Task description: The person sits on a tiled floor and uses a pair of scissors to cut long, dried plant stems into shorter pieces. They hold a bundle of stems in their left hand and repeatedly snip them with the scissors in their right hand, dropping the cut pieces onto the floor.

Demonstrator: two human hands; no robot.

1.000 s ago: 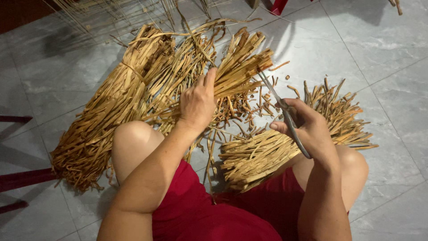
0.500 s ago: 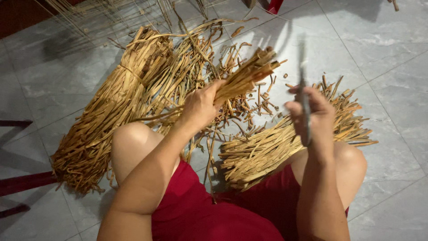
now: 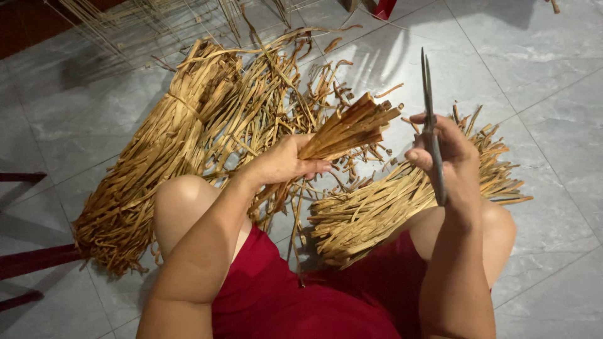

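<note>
Strip bundle: a handful of dried tan plant strips [image 3: 348, 129], held above the floor in front of the knees.
Long axis: runs from lower left to upper right; the cut ends fan out toward the upper right, the lower ends hang down past the left hand toward the lap.
Left hand [image 3: 282, 162]: grip clamped around the bundle near its middle, thumb on top.
Right hand [image 3: 449, 154]: grip closed on the handles of the scissors [image 3: 429, 116].
Scissors: upright, thin blades together and pointing up, just right of the bundle's fanned ends, not touching them.
Large sheaf [image 3: 169, 144]: lies on the floor to the left, slanting the same way.
Short pile [image 3: 383, 210]: lies on the floor under the right hand, between the knees.
Floor [image 3: 534, 75]: grey tiles.
</note>
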